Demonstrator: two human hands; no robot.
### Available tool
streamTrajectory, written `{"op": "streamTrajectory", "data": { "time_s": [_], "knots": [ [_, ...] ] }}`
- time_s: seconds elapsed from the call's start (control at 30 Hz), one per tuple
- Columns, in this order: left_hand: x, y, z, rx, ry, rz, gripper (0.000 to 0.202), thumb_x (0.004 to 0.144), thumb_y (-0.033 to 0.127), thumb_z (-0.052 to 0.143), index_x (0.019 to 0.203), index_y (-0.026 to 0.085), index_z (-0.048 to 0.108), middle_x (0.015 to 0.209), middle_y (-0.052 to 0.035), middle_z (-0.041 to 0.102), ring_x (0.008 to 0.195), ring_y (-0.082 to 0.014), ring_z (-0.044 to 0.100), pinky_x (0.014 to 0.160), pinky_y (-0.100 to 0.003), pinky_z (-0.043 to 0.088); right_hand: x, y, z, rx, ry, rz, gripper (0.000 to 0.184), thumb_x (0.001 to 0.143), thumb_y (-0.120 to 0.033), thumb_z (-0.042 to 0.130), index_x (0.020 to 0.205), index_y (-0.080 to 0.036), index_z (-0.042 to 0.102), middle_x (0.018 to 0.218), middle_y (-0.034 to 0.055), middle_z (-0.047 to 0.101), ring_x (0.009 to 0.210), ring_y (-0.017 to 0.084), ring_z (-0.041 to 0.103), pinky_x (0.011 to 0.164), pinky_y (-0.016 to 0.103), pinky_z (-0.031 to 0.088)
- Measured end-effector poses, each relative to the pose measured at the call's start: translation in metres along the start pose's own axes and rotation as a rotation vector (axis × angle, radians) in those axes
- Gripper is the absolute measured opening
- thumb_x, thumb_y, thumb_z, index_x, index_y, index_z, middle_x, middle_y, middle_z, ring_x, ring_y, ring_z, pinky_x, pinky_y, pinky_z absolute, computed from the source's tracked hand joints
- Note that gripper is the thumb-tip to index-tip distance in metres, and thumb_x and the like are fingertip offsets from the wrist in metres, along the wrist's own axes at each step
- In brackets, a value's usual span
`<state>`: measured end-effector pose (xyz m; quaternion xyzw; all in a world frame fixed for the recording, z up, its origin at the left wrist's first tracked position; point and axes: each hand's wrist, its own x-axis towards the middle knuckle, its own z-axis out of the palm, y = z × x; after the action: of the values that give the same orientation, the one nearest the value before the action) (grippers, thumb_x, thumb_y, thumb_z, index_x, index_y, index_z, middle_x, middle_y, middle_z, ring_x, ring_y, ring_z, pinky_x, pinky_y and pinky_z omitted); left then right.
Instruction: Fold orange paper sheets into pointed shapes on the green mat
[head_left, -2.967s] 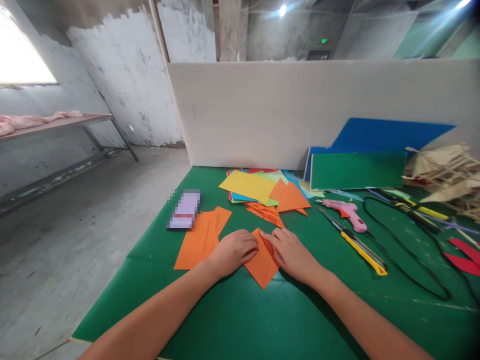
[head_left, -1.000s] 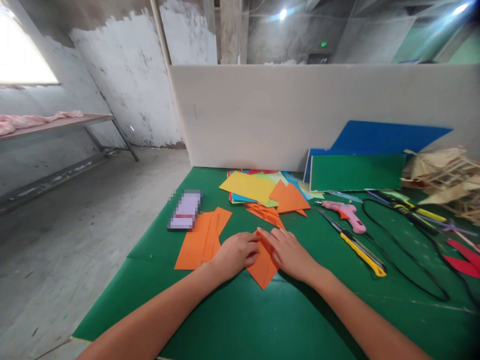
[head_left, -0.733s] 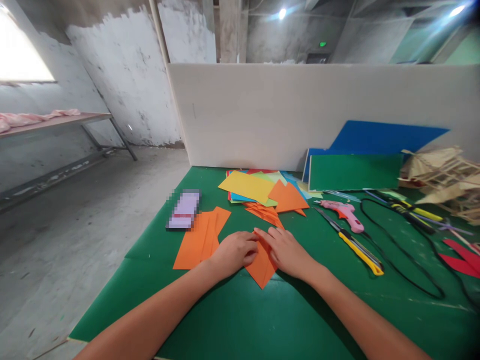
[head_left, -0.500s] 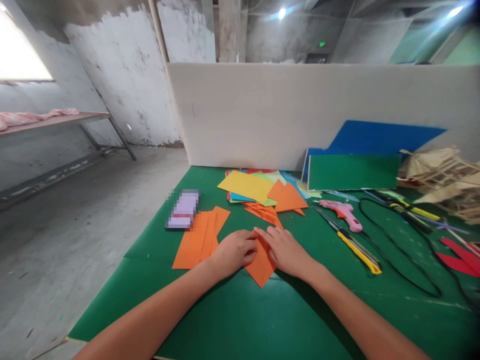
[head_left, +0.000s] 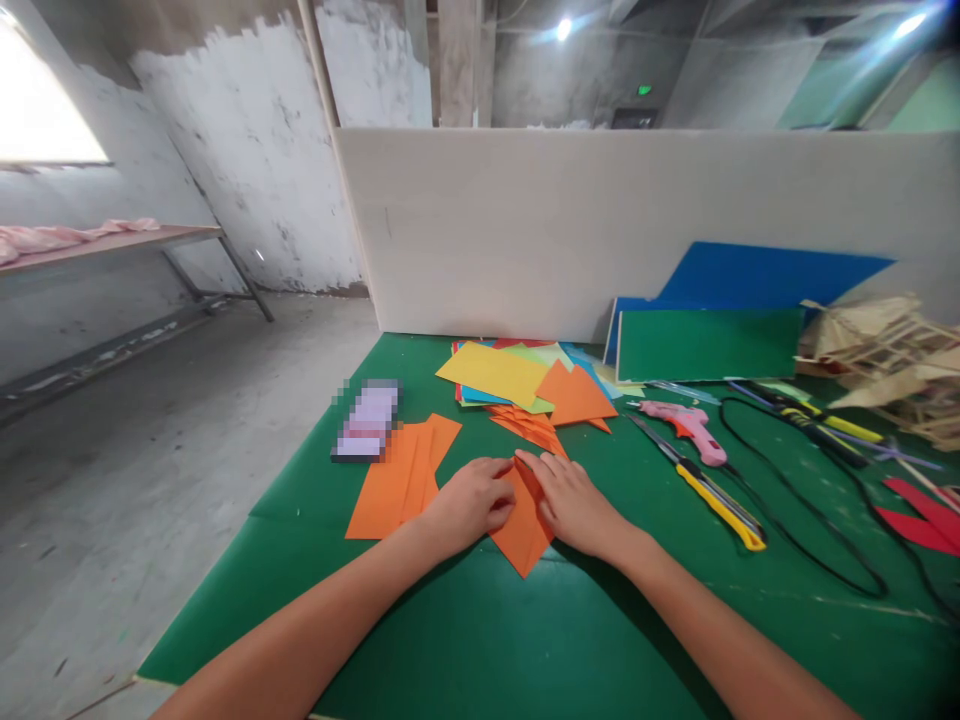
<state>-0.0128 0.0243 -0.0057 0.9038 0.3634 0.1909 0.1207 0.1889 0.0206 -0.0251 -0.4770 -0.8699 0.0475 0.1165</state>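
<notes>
A piece of orange paper (head_left: pixel 523 545) lies on the green tabletop with one corner pointing toward me. On its left side my left hand (head_left: pixel 469 505) has its fingers curled and pressed against the paper. My right hand (head_left: pixel 574 505) grips the far corner and right edge, its fingertips close to those of the left. The fingers partly cover the paper, so its folds at the top are hidden. Left of my hands are overlapping orange sheets (head_left: pixel 386 490). Folded orange pieces (head_left: pixel 574 395) lie beyond my hands, beside a stack topped by a yellow sheet (head_left: pixel 487 370).
To the right lie a pink glue gun (head_left: pixel 690 428) with a black cord, a yellow utility knife (head_left: pixel 712 500) and red strips (head_left: pixel 926 515). A pixelated phone-like object (head_left: pixel 367 420) is at the left edge. Green board (head_left: pixel 709 345) and a wooden stick model (head_left: pixel 892 360) stand behind.
My right fingertips have shifted slightly to the right along the far corner of the orange paper. My left hand stays almost in place.
</notes>
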Motion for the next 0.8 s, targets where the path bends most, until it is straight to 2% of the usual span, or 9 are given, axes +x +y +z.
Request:
{"op": "streamTrajectory", "data": {
  "time_s": [0.2,0.4,0.67,0.8],
  "knots": [
    [0.001,-0.003,0.001,0.014,-0.009,0.025,0.016,0.079,0.012,0.056,0.067,0.017,0.066,0.1,-0.009,0.063,0.095,-0.0215,0.059,0.089,-0.034,0.045,0.0,-0.001,-0.001,0.013,0.003,0.013,0.055,0.08,-0.011,0.038,0.135,-0.013,0.041,0.117,0.0132,0.053,0.111,0.026,0.046,0.092,0.04,0.038],
    [0.002,-0.002,-0.005,0.033,-0.012,0.046,0.015,0.078,0.011,0.058,0.07,0.018,0.068,0.103,-0.0066,0.066,0.094,-0.0203,0.056,0.088,-0.031,0.043,0.001,-0.001,-0.004,-0.007,-0.026,-0.033,0.064,0.08,-0.009,0.039,0.143,-0.019,0.034,0.105,0.0103,0.053,0.103,0.025,0.048,0.087,0.038,0.04],
    [-0.002,0.005,-0.019,0.108,-0.064,-0.04,0.017,0.085,0.022,0.058,0.083,0.026,0.075,0.104,-0.0025,0.067,0.095,-0.0221,0.047,0.083,-0.033,0.04,0.003,-0.003,-0.009,-0.051,-0.074,-0.036,0.062,0.081,-0.01,0.041,0.142,-0.019,0.036,0.1,0.0091,0.052,0.097,0.023,0.049,0.084,0.036,0.04],
    [-0.005,0.016,-0.025,0.213,-0.123,-0.064,0.023,0.09,0.027,0.052,0.085,0.028,0.075,0.095,-0.005,0.066,0.093,-0.023,0.046,0.08,-0.036,0.038,0.003,-0.004,-0.009,-0.053,-0.073,-0.037,0.062,0.081,-0.01,0.041,0.142,-0.019,0.036,0.1,0.0092,0.052,0.097,0.023,0.048,0.084,0.036,0.04]
  ]
}}
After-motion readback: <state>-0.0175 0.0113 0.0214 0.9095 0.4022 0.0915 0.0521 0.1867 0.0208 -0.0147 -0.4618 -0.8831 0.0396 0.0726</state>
